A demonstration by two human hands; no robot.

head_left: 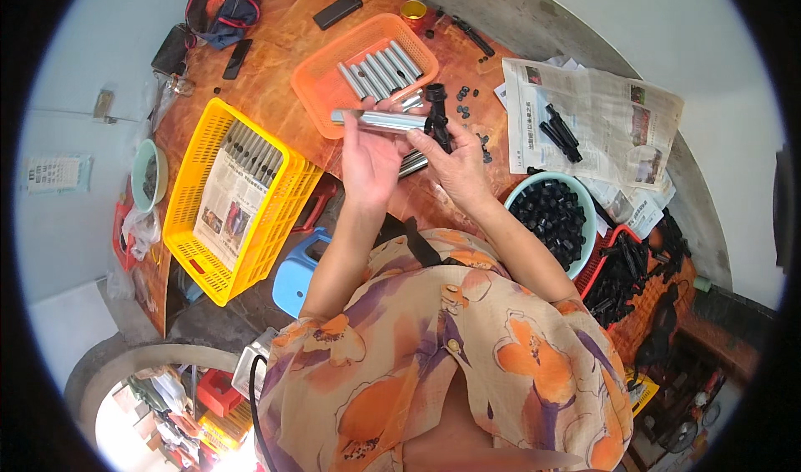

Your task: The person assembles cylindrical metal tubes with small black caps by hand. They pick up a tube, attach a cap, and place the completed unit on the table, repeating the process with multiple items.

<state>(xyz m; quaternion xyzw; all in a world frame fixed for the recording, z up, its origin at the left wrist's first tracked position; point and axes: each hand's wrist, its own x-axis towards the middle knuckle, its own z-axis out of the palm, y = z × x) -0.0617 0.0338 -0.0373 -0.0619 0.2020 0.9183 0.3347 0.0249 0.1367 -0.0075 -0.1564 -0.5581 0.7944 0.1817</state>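
Note:
Across the fingers of my left hand [373, 167] lies a shiny silver metal tube [380, 121], with the thumb against its left end. My right hand [459, 165] grips a black plastic fitting [436, 109] at the tube's right end; whether the two are joined is hard to see. Just beyond the hands, an orange plastic basket [313, 96] holds several similar silver tubes [382, 70]. More tubes show partly beneath my hands. Small black rings [464, 95] are scattered on the table to the right of the basket.
On the left stands a yellow crate [219, 284] with tubes and newspaper inside. To the right, a pale green bowl [511, 195] holds black caps, beside a red basket [594, 273] of black parts. Newspaper [601, 96] with black pieces covers the far right. A blue stool [292, 280] stands below.

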